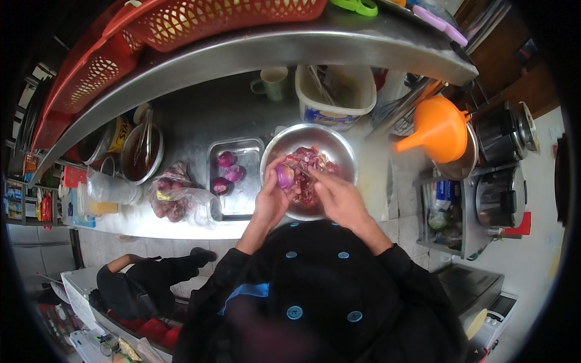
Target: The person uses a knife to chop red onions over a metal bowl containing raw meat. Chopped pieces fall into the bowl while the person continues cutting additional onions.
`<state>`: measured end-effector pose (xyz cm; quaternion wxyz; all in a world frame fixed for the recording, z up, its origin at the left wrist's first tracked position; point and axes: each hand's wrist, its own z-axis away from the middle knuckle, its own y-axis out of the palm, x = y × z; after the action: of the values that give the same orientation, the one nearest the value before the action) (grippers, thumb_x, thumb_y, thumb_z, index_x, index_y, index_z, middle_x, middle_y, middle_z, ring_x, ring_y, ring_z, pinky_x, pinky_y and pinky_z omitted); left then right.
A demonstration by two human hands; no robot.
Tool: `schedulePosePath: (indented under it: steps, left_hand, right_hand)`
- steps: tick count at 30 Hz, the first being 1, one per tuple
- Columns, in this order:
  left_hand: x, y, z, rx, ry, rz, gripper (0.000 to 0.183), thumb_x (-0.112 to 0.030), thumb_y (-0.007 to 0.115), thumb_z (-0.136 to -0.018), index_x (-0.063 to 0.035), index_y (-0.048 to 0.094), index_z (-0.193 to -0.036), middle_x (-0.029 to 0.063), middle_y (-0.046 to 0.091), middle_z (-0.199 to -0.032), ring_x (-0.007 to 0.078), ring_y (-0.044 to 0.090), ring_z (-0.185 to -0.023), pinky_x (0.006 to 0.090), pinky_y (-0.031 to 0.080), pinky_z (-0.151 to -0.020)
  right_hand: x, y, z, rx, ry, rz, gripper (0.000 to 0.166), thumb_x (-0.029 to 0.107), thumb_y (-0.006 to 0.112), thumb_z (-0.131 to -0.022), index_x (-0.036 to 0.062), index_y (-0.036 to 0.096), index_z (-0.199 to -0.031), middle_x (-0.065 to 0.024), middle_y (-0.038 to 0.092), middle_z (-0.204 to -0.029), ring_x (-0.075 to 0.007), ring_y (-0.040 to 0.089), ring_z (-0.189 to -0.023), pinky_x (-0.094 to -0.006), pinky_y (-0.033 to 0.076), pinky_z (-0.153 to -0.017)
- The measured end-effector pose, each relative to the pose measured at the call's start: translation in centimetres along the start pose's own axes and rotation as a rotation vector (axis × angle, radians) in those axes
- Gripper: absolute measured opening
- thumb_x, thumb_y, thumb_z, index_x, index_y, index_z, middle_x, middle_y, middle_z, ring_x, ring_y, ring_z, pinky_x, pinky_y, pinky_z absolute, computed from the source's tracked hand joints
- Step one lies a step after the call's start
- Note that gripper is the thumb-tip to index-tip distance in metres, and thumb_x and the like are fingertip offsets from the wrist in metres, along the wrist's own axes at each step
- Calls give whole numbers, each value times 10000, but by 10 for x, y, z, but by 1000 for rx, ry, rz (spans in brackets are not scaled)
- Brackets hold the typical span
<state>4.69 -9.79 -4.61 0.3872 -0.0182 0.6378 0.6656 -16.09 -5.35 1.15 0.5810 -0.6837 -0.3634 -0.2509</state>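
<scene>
My left hand [268, 195] holds a red onion [285, 176] above a stainless steel bowl [342, 145]. Purple onion skins [305, 193] fill much of the bowl. My right hand [340, 197] grips a small knife [301, 169], its thin blade beside the onion and its handle hidden in my fingers. Left of the bowl, three shiny red onions [234, 173] lie in a rectangular metal tray [247, 206]. Beside the tray sits a clear plastic bag [170, 197] of unpeeled red onions.
A metal shelf [290, 50] carrying a red plastic basket [227, 18] overhangs the steel counter [195, 136]. Behind the bowl stand a white tub [336, 111] and a mug [274, 84]. An orange funnel [440, 129] is at right. Another person [140, 283] bends at lower left.
</scene>
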Motion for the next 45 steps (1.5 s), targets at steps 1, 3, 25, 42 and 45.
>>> schedulePosePath:
  steps: [1, 3, 25, 42, 45]
  left_hand:
    - [0, 1, 1, 19, 35, -12, 453, -256, 492, -1081, -182, 383, -1514, 77, 528, -1409, 233, 564, -1276, 346, 508, -996]
    - [1, 6, 7, 58, 104, -34, 487, -227, 542, -1060, -179, 381, -1517, 66, 509, -1423, 207, 522, -1302, 327, 470, -1028]
    - [8, 1, 1, -22, 75, -330, 393, 13, 740, -929, -107, 554, -1254, -5, 650, -1029, 68, 637, -859, 210, 533, -746]
    - [5, 13, 6, 59, -51, -289, 564, -356, 506, -1077, -106, 362, -1561, 63, 601, -1272, 132, 596, -974, 289, 473, -853]
    - [3, 11, 6, 68, -48, -279, 566, -317, 507, -1059, -106, 365, -1564, 96, 595, -1342, 162, 628, -1028, 308, 487, -911]
  right_hand:
    - [9, -4, 2, 59, 28, 49, 399, 312, 570, -1027, 184, 636, -1399, -163, 716, -1014, -384, 712, -867, -430, 584, -746]
    - [16, -6, 6, 124, 51, 116, 414, 325, 582, -1014, 230, 630, -1414, -149, 704, -963, -380, 710, -849, -445, 586, -730]
    - [17, -5, 11, 121, 95, 157, 404, 311, 642, -978, 224, 672, -1372, -115, 704, -894, -347, 711, -825, -453, 580, -718]
    - [4, 27, -13, 17, 148, -442, 157, 99, 719, -959, 4, 662, -1070, -20, 585, -732, -66, 519, -683, -259, 445, -635]
    - [-5, 33, -12, -100, 170, -439, 96, 111, 689, -974, 28, 662, -1014, 1, 493, -646, -70, 450, -594, -269, 399, -558]
